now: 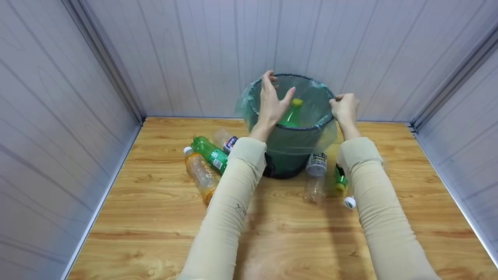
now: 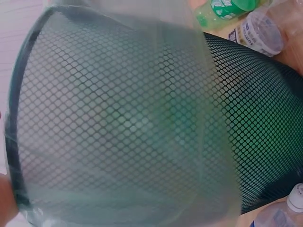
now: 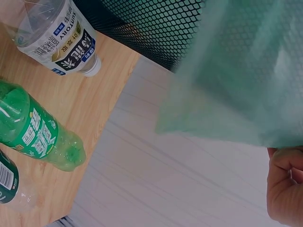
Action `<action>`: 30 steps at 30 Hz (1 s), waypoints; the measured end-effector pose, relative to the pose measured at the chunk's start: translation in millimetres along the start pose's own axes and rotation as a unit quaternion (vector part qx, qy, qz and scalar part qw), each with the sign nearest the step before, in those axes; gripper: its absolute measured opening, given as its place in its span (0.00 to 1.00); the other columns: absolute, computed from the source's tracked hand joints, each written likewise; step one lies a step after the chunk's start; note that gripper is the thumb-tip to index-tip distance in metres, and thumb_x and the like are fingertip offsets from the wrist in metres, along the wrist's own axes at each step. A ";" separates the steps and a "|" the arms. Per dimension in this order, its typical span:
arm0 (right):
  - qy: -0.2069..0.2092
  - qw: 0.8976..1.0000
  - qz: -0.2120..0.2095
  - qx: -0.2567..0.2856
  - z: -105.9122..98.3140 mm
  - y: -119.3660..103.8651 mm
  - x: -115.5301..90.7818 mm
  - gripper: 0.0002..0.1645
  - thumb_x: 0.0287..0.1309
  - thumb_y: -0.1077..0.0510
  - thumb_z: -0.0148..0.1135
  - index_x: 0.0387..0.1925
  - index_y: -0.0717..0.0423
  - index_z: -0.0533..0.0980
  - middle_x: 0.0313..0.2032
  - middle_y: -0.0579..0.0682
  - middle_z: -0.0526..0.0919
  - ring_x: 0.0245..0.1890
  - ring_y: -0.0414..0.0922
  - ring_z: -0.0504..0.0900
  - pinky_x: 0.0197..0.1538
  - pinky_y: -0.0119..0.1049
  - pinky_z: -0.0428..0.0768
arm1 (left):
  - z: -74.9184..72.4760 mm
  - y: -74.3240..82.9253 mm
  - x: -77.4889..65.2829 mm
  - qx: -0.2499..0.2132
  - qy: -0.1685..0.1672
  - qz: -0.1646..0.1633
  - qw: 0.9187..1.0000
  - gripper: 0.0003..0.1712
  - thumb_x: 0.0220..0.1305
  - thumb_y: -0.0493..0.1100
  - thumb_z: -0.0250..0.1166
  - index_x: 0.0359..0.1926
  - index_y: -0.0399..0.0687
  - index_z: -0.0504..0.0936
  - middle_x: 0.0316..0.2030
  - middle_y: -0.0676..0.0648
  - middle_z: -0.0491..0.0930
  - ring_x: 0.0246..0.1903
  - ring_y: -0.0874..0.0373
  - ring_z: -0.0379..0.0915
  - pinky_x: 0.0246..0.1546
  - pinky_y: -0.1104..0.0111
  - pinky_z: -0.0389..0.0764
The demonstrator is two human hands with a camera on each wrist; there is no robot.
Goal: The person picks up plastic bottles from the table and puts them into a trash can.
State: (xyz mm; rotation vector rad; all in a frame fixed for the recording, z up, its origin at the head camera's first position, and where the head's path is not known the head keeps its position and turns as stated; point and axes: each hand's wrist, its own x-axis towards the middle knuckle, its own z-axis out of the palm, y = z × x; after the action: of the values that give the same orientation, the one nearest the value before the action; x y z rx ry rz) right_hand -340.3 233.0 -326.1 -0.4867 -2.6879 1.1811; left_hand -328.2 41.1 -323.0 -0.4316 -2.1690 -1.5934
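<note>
Presently, the mesh bin (image 1: 286, 168) is standing on the wooden floor (image 1: 163, 217) near the back wall (image 1: 194, 58), with the green bag (image 1: 282, 143) lining it and hanging over its rim; the right hand (image 1: 345, 109) is pinching the bag at the rim's right side, fingers curled; the left hand (image 1: 272, 102) is hovering over the left side, thumb spread from loosely bent fingers, gripping nothing visible; rim contact there is remaining unclear; a yellow-capped bottle (image 1: 291, 116) is resting inside; an orange-labelled bottle (image 1: 202, 175) and a green bottle (image 1: 209, 151) are lying to the left
</note>
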 end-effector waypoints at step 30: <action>0.014 1.000 -0.013 -0.004 2.1 -0.9 1.5 0.18 0.60 0.60 0.46 0.48 0.63 0.75 0.45 0.58 0.77 0.37 0.47 0.74 0.38 0.37 0.73 | -16.9 6.5 -9.7 -0.011 0.011 0.055 0.998 0.06 0.61 0.38 0.55 0.34 0.38 0.75 0.24 0.48 0.73 0.22 0.62 0.67 0.25 0.76 0.68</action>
State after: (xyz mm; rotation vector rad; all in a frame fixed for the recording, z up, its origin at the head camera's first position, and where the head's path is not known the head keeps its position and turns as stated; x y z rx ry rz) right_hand -342.5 231.6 -326.8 -0.4651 -2.6690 1.1485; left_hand -314.3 26.8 -318.2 -0.5281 -2.0751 -1.5561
